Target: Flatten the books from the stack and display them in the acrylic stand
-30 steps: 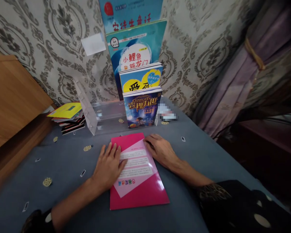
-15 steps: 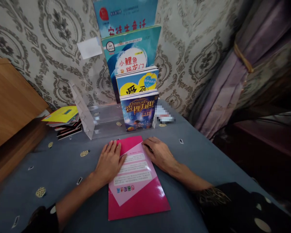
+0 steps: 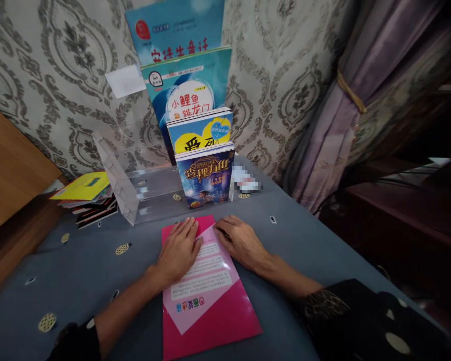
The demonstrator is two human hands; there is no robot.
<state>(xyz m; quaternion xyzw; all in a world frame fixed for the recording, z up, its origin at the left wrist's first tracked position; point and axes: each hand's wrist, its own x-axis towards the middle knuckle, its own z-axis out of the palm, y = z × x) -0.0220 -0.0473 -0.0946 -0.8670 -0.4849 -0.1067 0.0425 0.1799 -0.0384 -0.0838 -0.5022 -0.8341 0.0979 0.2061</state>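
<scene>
A pink book (image 3: pixel 218 321) lies flat on the blue cloth in front of me, its printed panel upside down from here. Across its upper left part rests my left hand (image 3: pixel 178 253), palm down with the fingers stretched out. My right hand (image 3: pixel 242 241) is at the upper right edge of the same book, fingers curled and closed at that edge; its fingertips are partly hidden. Just beyond both hands, a dark blue book (image 3: pixel 206 175) stands at the front of a clear stepped rack (image 3: pixel 150 190).
Behind it in the rack rise a yellow-and-blue book (image 3: pixel 199 133), a teal book (image 3: pixel 188 75) and a tall blue book (image 3: pixel 176 25). To the left lies a stack of books (image 3: pixel 86 193) beside a wooden panel (image 3: pixel 15 165). A tied curtain (image 3: pixel 323 135) hangs at right.
My left hand has slid a little to the right, further onto the pink book's cover. My right hand stays at the book's edge. The whole view has shifted slightly.
</scene>
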